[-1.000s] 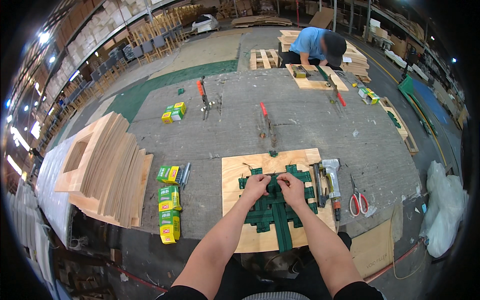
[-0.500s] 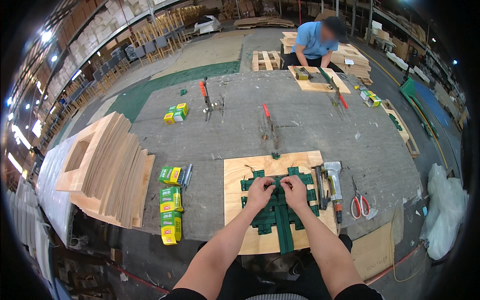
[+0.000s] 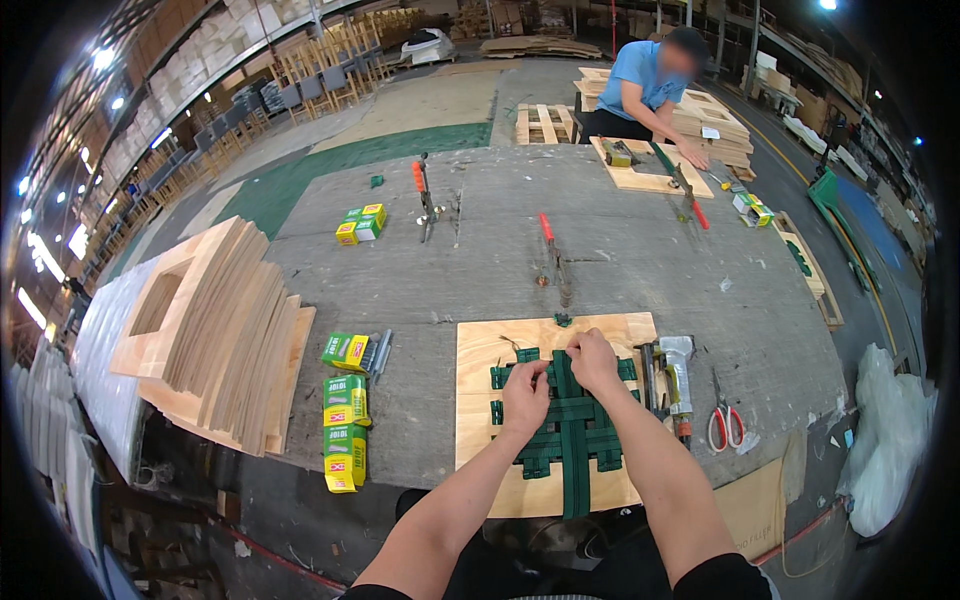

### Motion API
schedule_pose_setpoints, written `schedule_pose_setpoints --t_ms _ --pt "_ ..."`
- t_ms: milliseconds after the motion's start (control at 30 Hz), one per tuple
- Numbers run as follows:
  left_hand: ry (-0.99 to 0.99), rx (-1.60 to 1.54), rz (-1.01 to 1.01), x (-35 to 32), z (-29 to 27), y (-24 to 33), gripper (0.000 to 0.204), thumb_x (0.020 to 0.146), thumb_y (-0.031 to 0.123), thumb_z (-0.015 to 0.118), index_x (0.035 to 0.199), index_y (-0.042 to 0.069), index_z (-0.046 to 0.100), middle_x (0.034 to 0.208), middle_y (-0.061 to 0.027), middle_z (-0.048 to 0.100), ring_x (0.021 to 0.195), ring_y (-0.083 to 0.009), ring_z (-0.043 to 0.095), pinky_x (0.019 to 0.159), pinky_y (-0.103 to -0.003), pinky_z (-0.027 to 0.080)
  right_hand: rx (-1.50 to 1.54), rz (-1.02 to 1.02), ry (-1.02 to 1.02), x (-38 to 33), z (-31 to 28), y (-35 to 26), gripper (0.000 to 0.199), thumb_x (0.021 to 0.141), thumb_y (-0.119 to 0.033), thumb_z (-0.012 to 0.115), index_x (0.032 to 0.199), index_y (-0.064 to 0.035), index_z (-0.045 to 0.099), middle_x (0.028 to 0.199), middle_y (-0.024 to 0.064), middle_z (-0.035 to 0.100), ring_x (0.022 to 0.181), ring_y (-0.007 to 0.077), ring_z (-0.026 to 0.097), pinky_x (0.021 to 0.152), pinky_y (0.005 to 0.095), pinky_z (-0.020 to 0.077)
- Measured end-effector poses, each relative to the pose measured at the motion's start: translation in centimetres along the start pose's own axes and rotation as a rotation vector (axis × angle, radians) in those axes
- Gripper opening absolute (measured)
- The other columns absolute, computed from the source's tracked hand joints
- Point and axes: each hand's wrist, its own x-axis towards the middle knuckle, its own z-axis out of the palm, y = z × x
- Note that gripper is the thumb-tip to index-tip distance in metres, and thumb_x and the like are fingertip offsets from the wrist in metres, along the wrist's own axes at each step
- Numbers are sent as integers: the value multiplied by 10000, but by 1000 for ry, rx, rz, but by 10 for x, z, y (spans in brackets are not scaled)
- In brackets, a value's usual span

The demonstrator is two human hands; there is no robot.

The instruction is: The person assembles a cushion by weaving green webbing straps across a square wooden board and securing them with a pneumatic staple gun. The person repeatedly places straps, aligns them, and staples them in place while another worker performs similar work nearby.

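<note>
A green strap (image 3: 575, 460) lies on our board (image 3: 482, 460), running twelve to six o'clock. Its top end is nearer our right hand (image 3: 594, 362); our left hand (image 3: 526, 400) sits at eight o'clock from that. Whether either grip is closed on it, we cannot tell.

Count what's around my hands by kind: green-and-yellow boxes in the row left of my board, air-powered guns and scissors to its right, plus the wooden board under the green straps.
Green-and-yellow boxes: 3
Air-powered gun: 1
Scissors: 1
Wooden board under the green straps: 1
Total: 6
</note>
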Motion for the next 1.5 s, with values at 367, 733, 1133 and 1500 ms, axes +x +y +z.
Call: schedule_pose_setpoints --t_ms 367,733,1133,1500 --pt "-280 635 404 -1 -6 20 407 1000 233 623 1365 53 620 1457 -106 570 1401 -396 459 1157 -577 345 -65 84 -97 18 5 4 114 899 -188 744 960 -92 750 1097 152 658 1020 360 678 889 482 548" --pt "-398 816 316 1 7 21 550 1074 419 463 1539 126 483 1637 -40 408 1526 -411 315 1242 -647 184 125 145 -3 20 -11 20 188 909 -226 731 1007 -69 758 1026 152 733 982 331 714 878 437 559" --pt "-382 813 297 -1 5 15 545 1070 430 467 1534 146 488 1637 -74 368 1535 -401 288 1240 -651 182 -2 482 276 -57 -128 129 443 831 -332 837 1066 26 724 996 194 756 935 305 736 848 412 563" --pt "-369 807 280 -1 1 16 535 1060 424 485 1530 170 501 1652 -69 373 1540 -397 287 1238 -653 188 340 661 65 -46 -121 144 481 744 -93 896 1137 65 669 996 161 735 859 273 721 755 417 571"
